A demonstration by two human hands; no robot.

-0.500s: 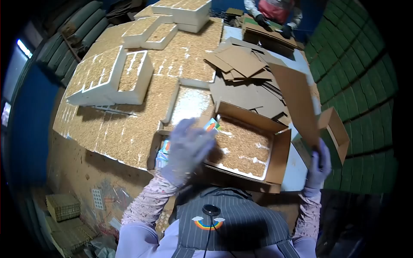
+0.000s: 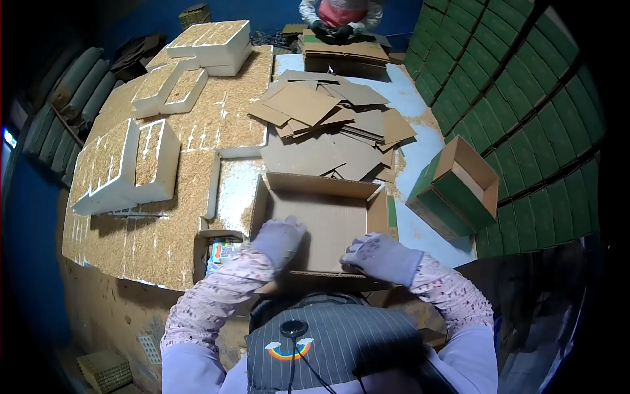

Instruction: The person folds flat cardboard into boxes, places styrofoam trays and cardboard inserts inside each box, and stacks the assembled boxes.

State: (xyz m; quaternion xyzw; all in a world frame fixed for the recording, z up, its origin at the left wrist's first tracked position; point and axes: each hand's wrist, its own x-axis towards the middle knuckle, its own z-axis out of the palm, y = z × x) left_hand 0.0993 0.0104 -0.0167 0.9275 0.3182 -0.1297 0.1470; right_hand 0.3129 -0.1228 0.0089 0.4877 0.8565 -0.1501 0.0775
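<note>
Step, seemingly: seating the cardboard sheet (image 2: 331, 226) flat inside the open carton (image 2: 328, 186). Your left hand (image 2: 280, 241) and right hand (image 2: 384, 257) curl loosely near its front edge; cannot tell whether either pinches. Next move likely calls for even pressure.

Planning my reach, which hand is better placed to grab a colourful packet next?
Probably the left hand: it's nearer the colourful packets, while the right hand is farther off, at the open carton's right side.
</note>
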